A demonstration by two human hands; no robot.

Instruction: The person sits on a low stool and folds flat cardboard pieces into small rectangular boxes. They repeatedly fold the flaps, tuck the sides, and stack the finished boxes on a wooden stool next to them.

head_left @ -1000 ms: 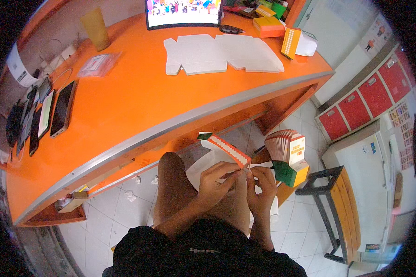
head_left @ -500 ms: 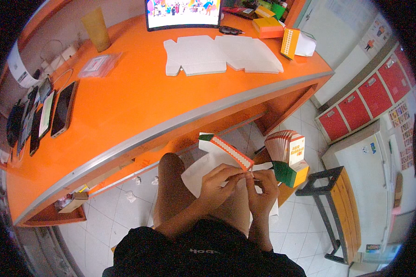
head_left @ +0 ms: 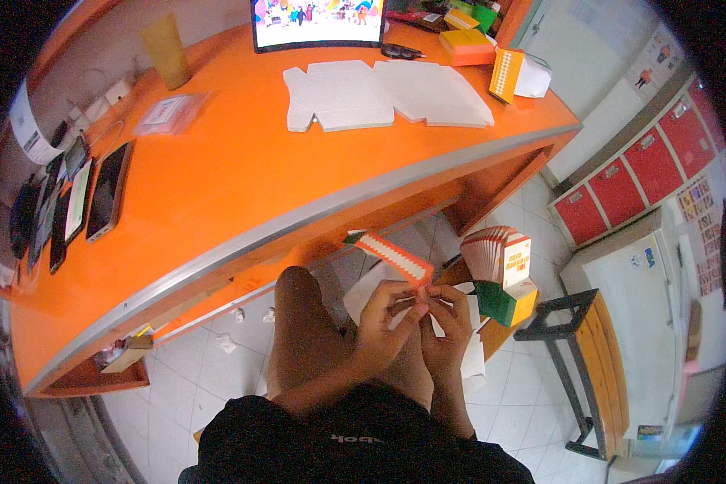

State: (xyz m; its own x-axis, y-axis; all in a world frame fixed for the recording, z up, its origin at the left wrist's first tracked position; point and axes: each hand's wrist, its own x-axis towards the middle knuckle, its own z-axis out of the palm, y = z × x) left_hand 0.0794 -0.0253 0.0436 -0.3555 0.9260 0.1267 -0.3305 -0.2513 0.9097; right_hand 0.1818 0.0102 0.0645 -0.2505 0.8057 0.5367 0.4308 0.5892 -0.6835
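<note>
Above my lap, both hands pinch the near end of a part-folded cardboard box (head_left: 394, 256). Its visible side is orange-red with a pale scalloped strip, and a green flap shows at the far end. My left hand (head_left: 389, 323) is closed on the box's near corner, thumb pressed in. Close against it, the fingers of my right hand (head_left: 448, 323) are closed on the same end. The fingertips hide the folded part between them. Under the box, a white cardboard sheet (head_left: 365, 292) lies by my knees.
Right of my hands, a fanned stack of cartons (head_left: 486, 256) rests on a green-and-yellow box (head_left: 508, 302). Flat white box blanks (head_left: 343, 97) lie on the orange desk (head_left: 242, 145), below a lit screen (head_left: 319, 20). Several phones (head_left: 109, 192) lie at left; a wooden bench (head_left: 605, 371) stands at right.
Both hands have drawn closer together and shifted slightly left and up. The box has tilted, so its white panel at the far end has turned out of sight.
</note>
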